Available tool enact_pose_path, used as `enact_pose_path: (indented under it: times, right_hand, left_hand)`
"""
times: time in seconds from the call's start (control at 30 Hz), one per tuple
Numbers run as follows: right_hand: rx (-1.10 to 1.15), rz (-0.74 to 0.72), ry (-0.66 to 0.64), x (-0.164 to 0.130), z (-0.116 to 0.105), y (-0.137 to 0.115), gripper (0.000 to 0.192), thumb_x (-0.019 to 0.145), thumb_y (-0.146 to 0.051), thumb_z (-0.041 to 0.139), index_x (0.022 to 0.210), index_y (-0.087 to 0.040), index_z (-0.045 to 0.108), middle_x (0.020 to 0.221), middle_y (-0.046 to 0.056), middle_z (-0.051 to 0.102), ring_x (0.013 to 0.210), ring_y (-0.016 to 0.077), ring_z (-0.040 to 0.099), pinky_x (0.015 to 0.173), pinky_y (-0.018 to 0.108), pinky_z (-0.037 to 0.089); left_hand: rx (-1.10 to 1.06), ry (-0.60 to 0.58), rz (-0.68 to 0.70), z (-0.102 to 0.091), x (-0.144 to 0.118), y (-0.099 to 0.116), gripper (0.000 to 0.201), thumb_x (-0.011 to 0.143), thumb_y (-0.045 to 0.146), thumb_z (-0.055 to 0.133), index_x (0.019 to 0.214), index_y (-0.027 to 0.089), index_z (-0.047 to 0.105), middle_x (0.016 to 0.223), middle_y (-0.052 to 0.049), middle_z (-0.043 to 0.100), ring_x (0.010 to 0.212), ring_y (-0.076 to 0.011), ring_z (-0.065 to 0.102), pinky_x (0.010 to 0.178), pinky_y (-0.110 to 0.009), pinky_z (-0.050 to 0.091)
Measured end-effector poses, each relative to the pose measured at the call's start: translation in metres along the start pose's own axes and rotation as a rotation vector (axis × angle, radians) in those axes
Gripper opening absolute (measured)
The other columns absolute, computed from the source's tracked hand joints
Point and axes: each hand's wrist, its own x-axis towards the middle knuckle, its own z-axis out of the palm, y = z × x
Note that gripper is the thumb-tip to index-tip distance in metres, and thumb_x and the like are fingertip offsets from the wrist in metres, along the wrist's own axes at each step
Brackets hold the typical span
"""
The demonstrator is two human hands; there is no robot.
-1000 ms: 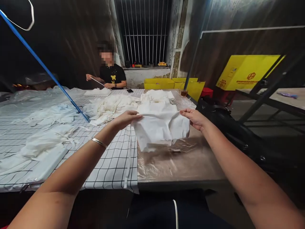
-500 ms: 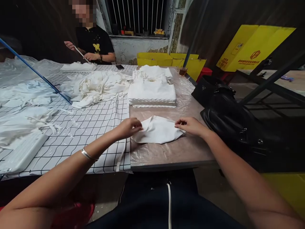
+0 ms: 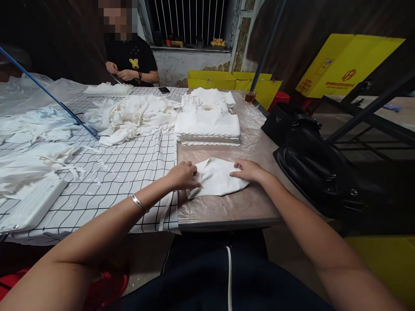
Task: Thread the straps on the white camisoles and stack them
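A small folded piece of white cloth lies on the plastic-covered part of the table, creased toward its left side. My left hand rests on its left end, thumb and fingers apart and slightly blurred. At the right edge of the cloth is my right hand, its thumb and fingers parted over the fabric. Just beyond them a neat stack of white cloth pieces with wavy edges sits on the table.
Heaps of loose white cloth spread over the checked tablecloth at left. A white box-like object lies near the front left. Black bags stand at right. A blue pole slants across the left. A co-worker sits opposite.
My left hand has shifted right over the cloth and its fingers have spread. My right hand has moved slightly left. The co-worker's hands have come together.
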Motion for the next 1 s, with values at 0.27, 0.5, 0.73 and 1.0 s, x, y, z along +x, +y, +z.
enact_pose_path:
  times: [0.27, 0.5, 0.73, 1.0]
  right_hand:
    - [0.354, -0.007, -0.071, -0.011, -0.005, -0.005, 0.024, 0.070, -0.027, 0.075, 0.070, -0.019, 0.052, 0.065, -0.002, 0.054, 0.057, 0.0136, 0.050, 0.047, 0.022, 0.031]
    - [0.835, -0.233, -0.149, -0.026, -0.009, 0.008, 0.051, 0.062, -0.055, 0.077, 0.069, -0.020, 0.040, 0.061, -0.006, 0.041, 0.052, 0.0094, 0.037, 0.044, 0.019, 0.027]
    - [1.009, -0.299, -0.129, -0.042, -0.010, 0.018, 0.058, 0.057, -0.051, 0.085, 0.066, -0.019, 0.038, 0.070, -0.004, 0.045, 0.063, 0.0103, 0.042, 0.057, 0.020, 0.032]
    - [1.320, -0.241, 0.014, -0.046, -0.007, 0.021, 0.057, 0.053, -0.037, 0.089, 0.076, -0.020, 0.040, 0.075, -0.005, 0.047, 0.065, 0.0105, 0.045, 0.056, 0.019, 0.036]
  left_hand:
    - [0.234, 0.133, -0.046, 0.013, -0.011, 0.027, 0.053, 0.084, 0.059, 0.058, 0.107, 0.012, 0.061, 0.110, -0.017, 0.060, 0.100, -0.0316, 0.059, 0.077, -0.034, 0.046]
    - [-0.130, 0.132, -0.210, 0.015, -0.002, 0.011, 0.008, 0.078, 0.022, 0.057, 0.071, 0.018, 0.057, 0.076, -0.007, 0.062, 0.080, -0.0238, 0.062, 0.073, -0.031, 0.047]
    - [-1.818, 0.213, -0.297, -0.009, -0.005, -0.004, 0.014, 0.073, 0.016, 0.046, 0.080, 0.013, 0.058, 0.075, -0.009, 0.066, 0.074, -0.0211, 0.066, 0.076, -0.038, 0.055]
    - [-2.071, 0.316, -0.350, -0.008, -0.015, 0.001, 0.017, 0.087, 0.011, 0.049, 0.100, 0.013, 0.059, 0.081, -0.005, 0.068, 0.072, -0.0147, 0.066, 0.071, -0.024, 0.057]
